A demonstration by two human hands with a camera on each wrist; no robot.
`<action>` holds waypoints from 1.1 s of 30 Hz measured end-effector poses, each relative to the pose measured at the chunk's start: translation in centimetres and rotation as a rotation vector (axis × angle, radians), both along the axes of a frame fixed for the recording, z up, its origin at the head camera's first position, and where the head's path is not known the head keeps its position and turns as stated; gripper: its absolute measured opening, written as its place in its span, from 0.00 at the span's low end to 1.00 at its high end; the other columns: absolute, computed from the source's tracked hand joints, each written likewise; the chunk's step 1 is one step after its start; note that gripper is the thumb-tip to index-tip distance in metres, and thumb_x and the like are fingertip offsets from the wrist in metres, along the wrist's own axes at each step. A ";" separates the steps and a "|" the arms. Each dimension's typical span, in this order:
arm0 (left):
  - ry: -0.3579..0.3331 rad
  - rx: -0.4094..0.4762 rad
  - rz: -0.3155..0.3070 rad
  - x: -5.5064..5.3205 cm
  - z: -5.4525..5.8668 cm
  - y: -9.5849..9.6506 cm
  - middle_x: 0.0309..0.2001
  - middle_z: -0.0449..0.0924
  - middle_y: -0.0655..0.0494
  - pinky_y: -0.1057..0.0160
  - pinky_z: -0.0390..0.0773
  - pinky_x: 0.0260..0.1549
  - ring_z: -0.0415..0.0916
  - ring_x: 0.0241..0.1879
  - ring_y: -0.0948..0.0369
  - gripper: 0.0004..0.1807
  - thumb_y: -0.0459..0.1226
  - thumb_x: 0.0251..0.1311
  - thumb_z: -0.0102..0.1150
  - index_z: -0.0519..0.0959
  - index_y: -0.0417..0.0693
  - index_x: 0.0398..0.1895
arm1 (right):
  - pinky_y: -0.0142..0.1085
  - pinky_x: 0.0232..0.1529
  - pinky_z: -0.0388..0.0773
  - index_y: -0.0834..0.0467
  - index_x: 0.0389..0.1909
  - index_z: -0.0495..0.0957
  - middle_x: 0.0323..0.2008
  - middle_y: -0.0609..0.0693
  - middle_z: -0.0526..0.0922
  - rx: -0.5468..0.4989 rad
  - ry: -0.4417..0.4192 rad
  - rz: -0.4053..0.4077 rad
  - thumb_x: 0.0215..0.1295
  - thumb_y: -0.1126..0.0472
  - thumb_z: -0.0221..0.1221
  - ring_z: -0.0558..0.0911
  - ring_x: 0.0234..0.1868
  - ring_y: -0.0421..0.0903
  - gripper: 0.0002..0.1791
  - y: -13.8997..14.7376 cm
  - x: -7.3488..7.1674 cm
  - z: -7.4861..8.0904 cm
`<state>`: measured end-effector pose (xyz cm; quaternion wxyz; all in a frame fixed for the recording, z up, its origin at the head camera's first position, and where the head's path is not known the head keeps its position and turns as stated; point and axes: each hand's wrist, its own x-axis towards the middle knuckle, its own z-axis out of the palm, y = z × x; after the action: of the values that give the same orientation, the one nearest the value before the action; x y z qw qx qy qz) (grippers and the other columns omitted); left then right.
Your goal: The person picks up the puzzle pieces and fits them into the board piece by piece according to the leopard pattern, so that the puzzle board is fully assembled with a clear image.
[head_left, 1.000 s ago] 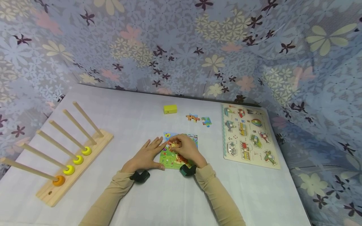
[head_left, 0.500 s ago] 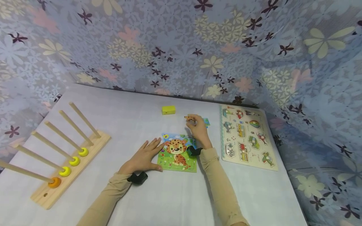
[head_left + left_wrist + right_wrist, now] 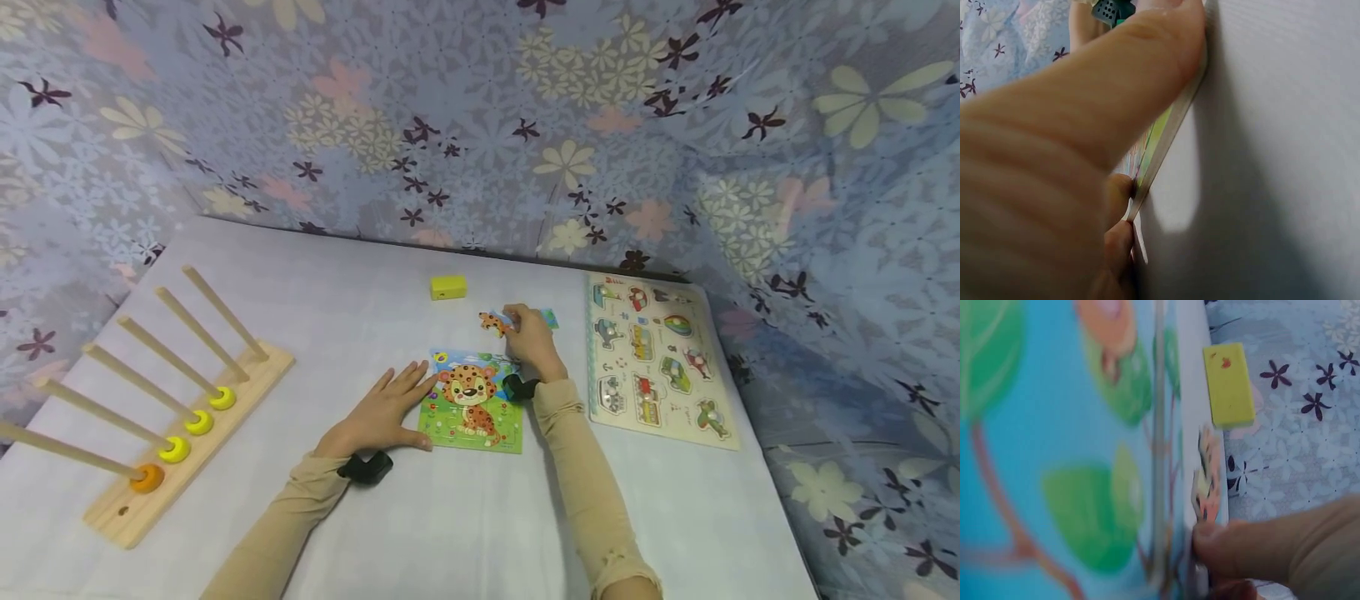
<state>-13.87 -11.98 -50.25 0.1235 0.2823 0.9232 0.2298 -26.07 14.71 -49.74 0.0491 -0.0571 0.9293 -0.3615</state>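
Note:
My left hand [image 3: 382, 412] lies with straight, spread fingers along the left edge of a leopard jigsaw puzzle [image 3: 469, 417] in a flat tray. The left wrist view shows its thumb [image 3: 1116, 75] against the tray's edge. Beyond the puzzle's top right corner, my right hand [image 3: 534, 337] pinches an orange spotted puzzle piece [image 3: 492, 322] by its right end. Up close in the right wrist view, the thumb [image 3: 1241, 550] meets that puzzle piece [image 3: 1209, 478]. Another puzzle piece [image 3: 551, 317], blue and green, lies partly hidden behind the right hand.
A yellow block [image 3: 447, 287] sits near the table's back edge. At the right lies a board of vehicle pictures [image 3: 652, 367]. Upright wooden pegs with yellow and orange rings stand on a wooden base [image 3: 191, 450] at the left. Flowered cloth [image 3: 480, 125] hangs behind.
My right hand has gone from over the puzzle to the loose pieces behind it, taken hold of the spotted piece and shifted it slightly left and nearer. The left hand stays at the puzzle's edge.

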 end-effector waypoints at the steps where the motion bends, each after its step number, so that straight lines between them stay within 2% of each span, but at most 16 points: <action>1: -0.003 0.003 -0.002 -0.1 0.0 0.0 0.77 0.43 0.42 0.40 0.40 0.74 0.40 0.77 0.44 0.56 0.57 0.48 0.69 0.52 0.45 0.76 | 0.50 0.54 0.76 0.62 0.64 0.70 0.54 0.63 0.76 0.004 -0.024 0.001 0.67 0.67 0.53 0.76 0.53 0.58 0.23 0.1 -0.1 0.1; 4: -0.008 0.006 -0.003 -0.2 0.1 -0.1 0.77 0.43 0.41 0.40 0.40 0.74 0.40 0.77 0.44 0.57 0.57 0.48 0.69 0.52 0.45 0.76 | 0.47 0.53 0.76 0.64 0.61 0.70 0.51 0.62 0.77 -0.002 -0.081 0.012 0.69 0.65 0.54 0.77 0.51 0.56 0.21 0.5 -0.3 0.2; 8: 0.004 -0.001 0.007 -0.3 0.1 -0.3 0.77 0.44 0.41 0.40 0.40 0.74 0.41 0.77 0.44 0.57 0.57 0.48 0.69 0.52 0.45 0.76 | 0.41 0.44 0.74 0.62 0.54 0.75 0.45 0.59 0.80 -0.063 -0.101 0.014 0.73 0.59 0.51 0.76 0.42 0.51 0.15 0.9 0.2 0.1; 13: -0.002 -0.007 0.013 -0.4 0.1 -0.6 0.77 0.43 0.41 0.40 0.40 0.74 0.40 0.77 0.43 0.57 0.58 0.48 0.68 0.51 0.46 0.76 | 0.36 0.36 0.67 0.60 0.43 0.77 0.35 0.54 0.77 -0.200 -0.115 -0.032 0.76 0.53 0.45 0.70 0.33 0.46 0.16 1.2 2.4 -0.1; 16: 0.004 -0.004 0.010 -0.4 0.1 -0.7 0.77 0.43 0.41 0.40 0.40 0.74 0.40 0.77 0.43 0.57 0.58 0.48 0.68 0.51 0.46 0.77 | 0.35 0.34 0.65 0.60 0.41 0.77 0.30 0.51 0.73 -0.260 -0.113 -0.015 0.76 0.53 0.46 0.67 0.29 0.45 0.16 1.1 3.7 -0.4; 19: 0.019 -0.001 0.002 -0.4 0.1 -0.7 0.77 0.44 0.40 0.39 0.41 0.74 0.41 0.77 0.43 0.57 0.58 0.48 0.68 0.52 0.45 0.76 | 0.35 0.35 0.66 0.60 0.40 0.78 0.32 0.51 0.75 -0.267 -0.095 0.055 0.74 0.53 0.50 0.68 0.31 0.45 0.15 0.7 4.4 -0.7; 22: 0.001 0.001 -0.003 -0.4 0.0 -0.5 0.77 0.43 0.42 0.40 0.40 0.74 0.41 0.77 0.44 0.57 0.58 0.48 0.68 0.52 0.46 0.76 | 0.36 0.36 0.67 0.60 0.40 0.80 0.36 0.54 0.79 -0.273 -0.081 0.111 0.72 0.54 0.54 0.69 0.32 0.45 0.13 0.6 4.9 -1.1; 28: 0.000 -0.004 -0.010 -0.3 -0.1 -0.3 0.78 0.44 0.42 0.40 0.42 0.74 0.41 0.77 0.44 0.56 0.57 0.48 0.69 0.52 0.46 0.76 | 0.32 0.32 0.67 0.61 0.41 0.81 0.34 0.54 0.81 -0.307 -0.070 0.092 0.69 0.58 0.58 0.70 0.28 0.43 0.10 0.4 5.2 -1.3; 33: 0.007 0.001 -0.015 -0.4 -0.1 -0.4 0.77 0.44 0.42 0.39 0.42 0.74 0.41 0.77 0.44 0.56 0.58 0.48 0.69 0.52 0.46 0.76 | 0.32 0.31 0.65 0.60 0.41 0.81 0.32 0.54 0.81 -0.281 -0.060 0.073 0.69 0.57 0.58 0.69 0.27 0.43 0.10 -0.1 5.3 -1.2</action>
<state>-14.27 -12.33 -50.32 0.1220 0.2902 0.9212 0.2285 -20.80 14.65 -50.90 0.0815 -0.0865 0.8650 -0.4874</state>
